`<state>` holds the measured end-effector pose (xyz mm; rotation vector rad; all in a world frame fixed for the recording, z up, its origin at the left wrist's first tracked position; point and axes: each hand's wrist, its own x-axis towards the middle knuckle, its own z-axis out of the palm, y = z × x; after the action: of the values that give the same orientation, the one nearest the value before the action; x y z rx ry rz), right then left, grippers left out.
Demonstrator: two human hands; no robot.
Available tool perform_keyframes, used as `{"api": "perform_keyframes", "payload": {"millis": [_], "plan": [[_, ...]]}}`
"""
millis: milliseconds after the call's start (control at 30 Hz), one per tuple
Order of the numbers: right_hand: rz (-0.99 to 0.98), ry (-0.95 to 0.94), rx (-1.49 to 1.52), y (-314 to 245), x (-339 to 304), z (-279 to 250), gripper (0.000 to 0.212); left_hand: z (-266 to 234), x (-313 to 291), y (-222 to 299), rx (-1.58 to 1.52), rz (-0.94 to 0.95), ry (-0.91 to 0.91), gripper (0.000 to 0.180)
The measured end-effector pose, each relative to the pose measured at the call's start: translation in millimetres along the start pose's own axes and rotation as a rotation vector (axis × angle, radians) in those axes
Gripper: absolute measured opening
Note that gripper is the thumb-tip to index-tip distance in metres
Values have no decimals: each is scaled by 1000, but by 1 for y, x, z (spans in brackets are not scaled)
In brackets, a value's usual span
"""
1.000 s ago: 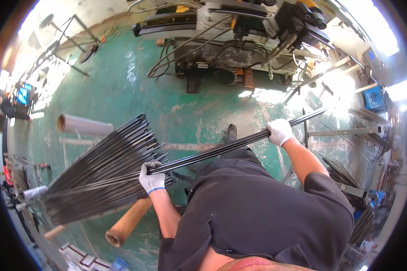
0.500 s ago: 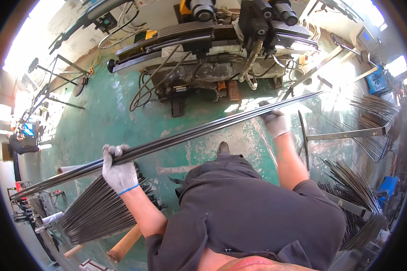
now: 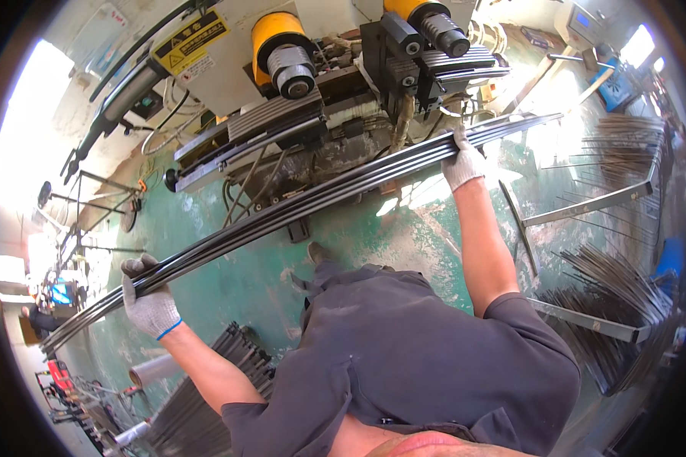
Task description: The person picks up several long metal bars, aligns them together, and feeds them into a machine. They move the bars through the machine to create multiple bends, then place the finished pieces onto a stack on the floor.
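A bundle of long dark metal rods (image 3: 297, 202) spans the view in front of me, low at the left and higher at the right. My left hand (image 3: 151, 301), in a pale work glove with a blue cuff edge, is wrapped round the bundle towards its left end. Farther along, my gloved right hand (image 3: 463, 160) grips the same rods near their right end. The rods fan slightly apart at both ends. Just beyond them stands a machine with a dark slotted bed (image 3: 259, 129) and two yellow-collared cylinders, one of them a left cylinder (image 3: 282, 57).
More rods (image 3: 206, 404) lie in a pile at the lower left, beside a pale roll (image 3: 154, 369). At the right, metal racks (image 3: 587, 206) hold several rod bundles, some jutting out. Hoses hang under the machine. The green floor (image 3: 343, 244) is worn.
Both hands have lifted and carried the rod bundle forward, closer to the machine. The machine appears larger and nearer, and the left rod pile has dropped lower in view.
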<state>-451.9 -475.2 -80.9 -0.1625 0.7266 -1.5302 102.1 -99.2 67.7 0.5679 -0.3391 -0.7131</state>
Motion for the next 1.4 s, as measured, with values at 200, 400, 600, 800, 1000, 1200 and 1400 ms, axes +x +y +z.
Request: {"api": "perform_keyframes", "payload": {"millis": [200,400,600,800,1000,1200,1400], "plan": [[20,3,-218,78,6,106,21,-62,126,-64,149,-33,272,29],[-43,-7,-276,137,44,169,13,-71,192,-128,57,-327,229,36],[-50,191,-335,148,106,173,25,-52,222,-164,91,-457,167,32],[-124,92,-291,142,135,173,40,-74,269,-164,-10,-392,205,36],[-119,226,-304,168,135,169,35,-75,278,-185,70,-379,189,36],[4,284,-573,198,75,205,61,-63,258,-222,7,-466,109,32],[-71,128,-368,160,105,184,31,-33,248,-220,-24,-446,239,35]]}}
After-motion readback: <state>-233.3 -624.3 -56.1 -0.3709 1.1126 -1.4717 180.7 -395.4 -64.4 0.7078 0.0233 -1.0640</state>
